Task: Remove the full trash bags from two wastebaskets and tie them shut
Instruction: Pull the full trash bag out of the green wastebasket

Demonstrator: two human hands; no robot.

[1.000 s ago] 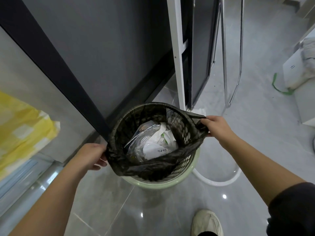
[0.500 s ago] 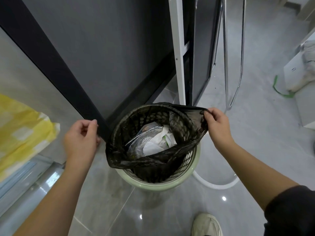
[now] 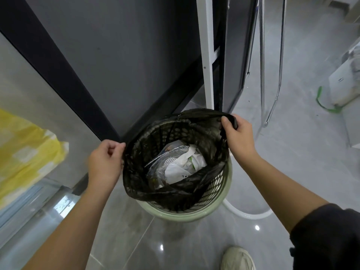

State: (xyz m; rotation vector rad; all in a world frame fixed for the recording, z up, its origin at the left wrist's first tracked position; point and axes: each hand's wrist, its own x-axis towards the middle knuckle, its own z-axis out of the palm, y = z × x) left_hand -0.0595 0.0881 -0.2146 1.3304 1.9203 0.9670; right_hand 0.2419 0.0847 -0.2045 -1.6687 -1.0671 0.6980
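Observation:
A pale green latticed wastebasket (image 3: 220, 203) stands on the grey floor by a dark wall. Inside it sits a thin black trash bag (image 3: 175, 193), its mouth lifted above the basket rim. White paper and clear plastic waste (image 3: 179, 162) lie in the bag. My right hand (image 3: 236, 136) grips the bag's far right edge, fingers curled over it. My left hand (image 3: 106, 162) pinches the bag's left edge between thumb and fingers.
A white post (image 3: 207, 55) and a dark panel stand just behind the basket. Chrome tube legs (image 3: 272, 75) rise at the right, with a white ring base (image 3: 247, 214) on the floor. A yellow bag (image 3: 25, 151) lies left. My shoe (image 3: 237, 258) is below.
My left hand let go of the bag's left rim, rose, and now pinches that edge higher up. My right hand lifted its edge upward. The bag mouth stands higher above the basket.

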